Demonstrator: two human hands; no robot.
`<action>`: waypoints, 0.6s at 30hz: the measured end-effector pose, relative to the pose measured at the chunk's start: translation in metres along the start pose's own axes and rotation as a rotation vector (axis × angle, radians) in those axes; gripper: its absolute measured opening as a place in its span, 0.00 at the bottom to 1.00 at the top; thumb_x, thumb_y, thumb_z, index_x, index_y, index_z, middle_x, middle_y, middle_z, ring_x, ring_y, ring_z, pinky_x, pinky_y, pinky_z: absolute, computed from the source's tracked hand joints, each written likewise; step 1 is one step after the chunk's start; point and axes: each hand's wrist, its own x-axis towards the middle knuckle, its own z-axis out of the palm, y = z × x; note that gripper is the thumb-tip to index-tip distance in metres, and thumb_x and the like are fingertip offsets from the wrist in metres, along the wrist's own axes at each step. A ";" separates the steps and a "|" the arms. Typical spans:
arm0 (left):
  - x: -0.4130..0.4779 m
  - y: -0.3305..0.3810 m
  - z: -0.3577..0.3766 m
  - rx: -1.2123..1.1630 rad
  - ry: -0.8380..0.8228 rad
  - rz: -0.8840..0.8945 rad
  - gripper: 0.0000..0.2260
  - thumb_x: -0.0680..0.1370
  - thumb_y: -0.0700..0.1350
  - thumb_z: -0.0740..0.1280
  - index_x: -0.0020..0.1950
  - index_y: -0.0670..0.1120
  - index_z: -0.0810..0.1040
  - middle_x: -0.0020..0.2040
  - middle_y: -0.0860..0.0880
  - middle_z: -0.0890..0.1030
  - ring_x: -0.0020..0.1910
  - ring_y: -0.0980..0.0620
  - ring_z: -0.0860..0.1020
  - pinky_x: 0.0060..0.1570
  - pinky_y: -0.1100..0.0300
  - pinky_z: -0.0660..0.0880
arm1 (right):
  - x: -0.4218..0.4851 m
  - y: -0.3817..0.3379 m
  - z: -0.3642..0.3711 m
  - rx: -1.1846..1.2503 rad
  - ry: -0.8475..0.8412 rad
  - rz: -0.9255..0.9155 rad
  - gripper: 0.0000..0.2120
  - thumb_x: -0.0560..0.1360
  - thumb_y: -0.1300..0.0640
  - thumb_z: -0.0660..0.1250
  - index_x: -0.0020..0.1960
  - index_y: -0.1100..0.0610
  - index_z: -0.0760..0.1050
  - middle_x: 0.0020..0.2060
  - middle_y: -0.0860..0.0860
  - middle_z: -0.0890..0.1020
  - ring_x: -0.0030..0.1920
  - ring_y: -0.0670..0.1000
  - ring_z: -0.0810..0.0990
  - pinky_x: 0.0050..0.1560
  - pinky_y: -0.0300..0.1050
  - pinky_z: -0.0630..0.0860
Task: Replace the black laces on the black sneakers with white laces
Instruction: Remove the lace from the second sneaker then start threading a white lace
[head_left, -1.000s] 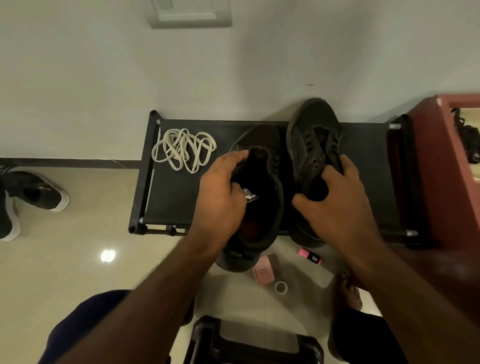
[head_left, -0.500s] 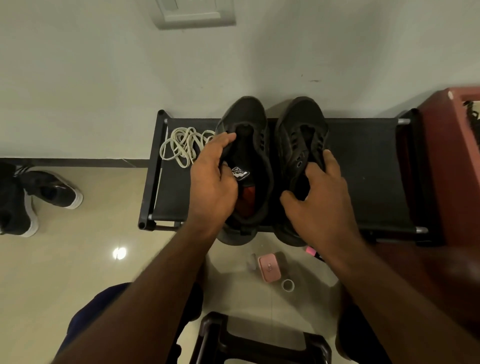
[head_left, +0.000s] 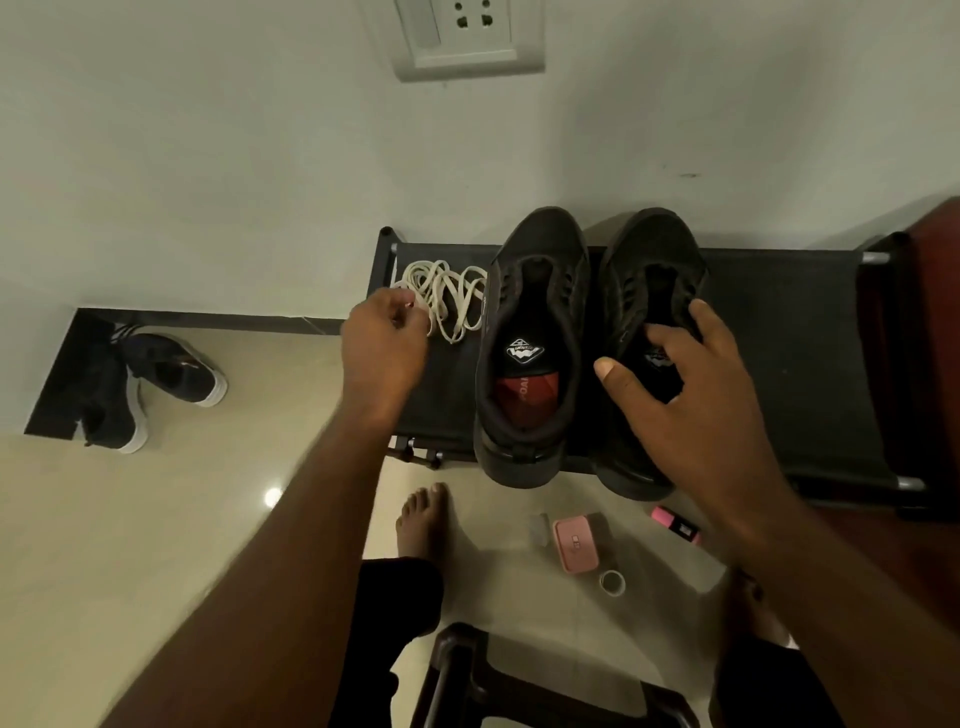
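Both shoes stand side by side on the surface (head_left: 779, 338), toes to the wall and heels just over the near edge, so the openings and eyelet rows face up at me where I can work them. The left sneaker (head_left: 540, 244) stands free, touched by neither hand. My right hand (head_left: 691, 400) lies on the right sneaker (head_left: 649, 249), fingers spread over its collar and tongue, thumb out toward the gap between the shoes. I judge it is there to pin that shoe down so it does not tip off the edge.

The white laces (head_left: 452, 296) lie in a loose tangle at the left end of the surface, just beside the left sneaker and within easy reach. My left hand (head_left: 382, 343) is at the tangle's near-left loops with its fingers curled in, touching them. I cannot tell whether thumb and finger have a strand pinched. It is also too dark to tell whether any black lace sits in the eyelets.

By my reading, the step in hand is picking out one white lace. The tangle will likely drag along, so I want an end found first.
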 end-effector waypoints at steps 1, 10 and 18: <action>0.006 -0.007 -0.002 0.072 -0.004 -0.027 0.13 0.79 0.46 0.67 0.61 0.43 0.80 0.53 0.45 0.84 0.50 0.49 0.82 0.55 0.50 0.80 | 0.001 0.000 0.000 0.008 0.003 0.005 0.28 0.74 0.38 0.67 0.70 0.51 0.73 0.80 0.51 0.56 0.78 0.55 0.59 0.74 0.63 0.64; 0.020 -0.003 0.032 0.439 0.009 0.014 0.17 0.77 0.58 0.69 0.58 0.48 0.78 0.52 0.47 0.83 0.50 0.48 0.81 0.49 0.51 0.79 | 0.000 0.002 -0.002 -0.027 -0.024 -0.004 0.22 0.75 0.41 0.69 0.64 0.52 0.76 0.80 0.50 0.57 0.78 0.55 0.56 0.75 0.62 0.62; 0.015 0.010 0.051 0.648 -0.090 0.104 0.12 0.80 0.45 0.62 0.63 0.47 0.73 0.52 0.44 0.82 0.50 0.42 0.80 0.46 0.51 0.74 | 0.000 0.002 -0.002 -0.025 -0.039 -0.020 0.23 0.74 0.40 0.67 0.62 0.53 0.77 0.79 0.51 0.57 0.78 0.55 0.55 0.74 0.64 0.62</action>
